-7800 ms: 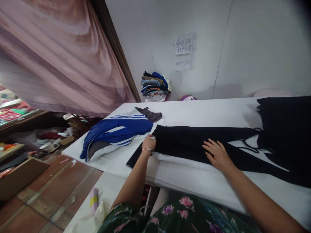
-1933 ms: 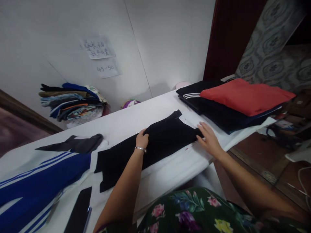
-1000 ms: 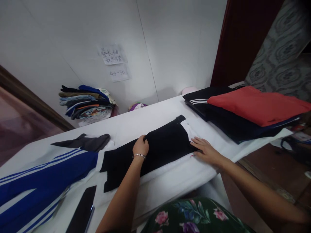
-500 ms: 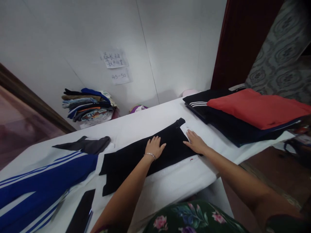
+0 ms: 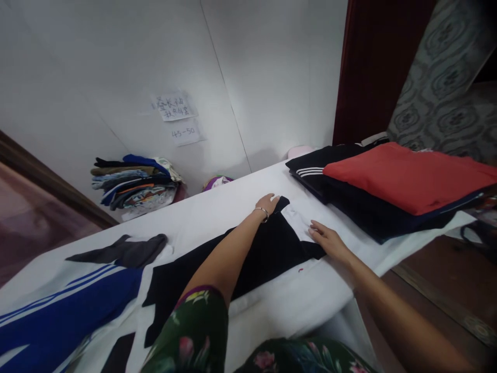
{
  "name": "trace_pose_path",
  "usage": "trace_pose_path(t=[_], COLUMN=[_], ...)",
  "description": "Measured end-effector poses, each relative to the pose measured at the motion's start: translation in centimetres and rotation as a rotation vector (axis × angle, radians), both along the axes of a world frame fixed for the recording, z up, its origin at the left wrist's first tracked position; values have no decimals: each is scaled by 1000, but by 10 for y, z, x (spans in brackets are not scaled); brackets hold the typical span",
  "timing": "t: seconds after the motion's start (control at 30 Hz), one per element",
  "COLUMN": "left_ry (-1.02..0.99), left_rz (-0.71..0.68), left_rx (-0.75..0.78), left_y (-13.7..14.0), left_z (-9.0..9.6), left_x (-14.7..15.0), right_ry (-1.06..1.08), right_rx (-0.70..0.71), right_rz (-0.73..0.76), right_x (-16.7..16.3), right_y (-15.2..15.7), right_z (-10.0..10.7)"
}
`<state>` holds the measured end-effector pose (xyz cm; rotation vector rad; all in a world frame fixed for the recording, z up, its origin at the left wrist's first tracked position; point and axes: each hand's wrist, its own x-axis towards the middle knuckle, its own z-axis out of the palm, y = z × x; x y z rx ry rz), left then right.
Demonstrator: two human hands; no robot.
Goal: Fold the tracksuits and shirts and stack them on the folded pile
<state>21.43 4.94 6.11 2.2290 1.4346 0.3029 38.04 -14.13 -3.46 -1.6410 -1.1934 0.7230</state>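
Note:
A black garment (image 5: 267, 248) lies spread flat on the white-covered table (image 5: 248, 194), its right end showing two corners with white between them. My left hand (image 5: 267, 203), a bracelet at its wrist, rests at the garment's far right corner with fingers stretched out. Beside the near right corner is my right hand (image 5: 328, 241), its fingers apart and over the white surface. Neither hand visibly grips the cloth. My left forearm hides part of the garment's middle.
Blue trousers with white stripes (image 5: 77, 300) and a dark grey garment (image 5: 135, 249) lie at the left. A red garment (image 5: 411, 176) tops a dark pile at the right. Folded clothes (image 5: 135, 181) are stacked by the wall, near paper signs (image 5: 174, 106).
My left hand has moved from the garment's middle to its far right corner. My right hand has shifted slightly right, uncovering the near corner. The view has tilted and shifted a little.

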Motion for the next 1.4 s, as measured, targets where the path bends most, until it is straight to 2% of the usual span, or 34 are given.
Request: trace_pose_path(t=[0.13,0.27,0.47,0.67,0.73,0.8,0.87,0.97,1.03,1.1,1.17,1.23,1.33,1.4], left_ry=[26,43,-82,-88,-126,-185,-230,-213,-108,51,211,338,381,353], left_rz=[43,56,67,130,129,118,74,-52,-121,-166,-131,-18,136,175], left_rx=[-107,-182,-98,-59,-65,-65,-48,33,126,245,367,399,262,192], left_y=[25,36,42,27,27,29,29,12,-11,-39,-64,-80,-88,-87], left_z=[-21,-35,-38,-61,-60,-50,-34,-5,10,15,8,-10,-41,-55], left_x=[34,48,50,57,58,55,45,14,-16,-51,-86,-116,-141,-145], right_ry=[19,-108,-249,-433,-465,-506,-564,-679,-762,-831,-871,-877,-877,-896], right_rx=[-29,-24,72,-29,-53,-30,54,193,234,252,256,232,187,196], right_rz=[-32,3,105,121,129,98,91,235,358,432,489,564,666,681], right_x=[0,0,0,-2,-2,-1,0,0,-2,-6,-12,-18,-24,-23], right_y=[-8,-11,-17,-25,-29,-34,-40,-46,-47,-44,-40,-36,-32,-31], right_z=[-1,0,2,6,10,15,20,26,29,31,30,26,16,8])
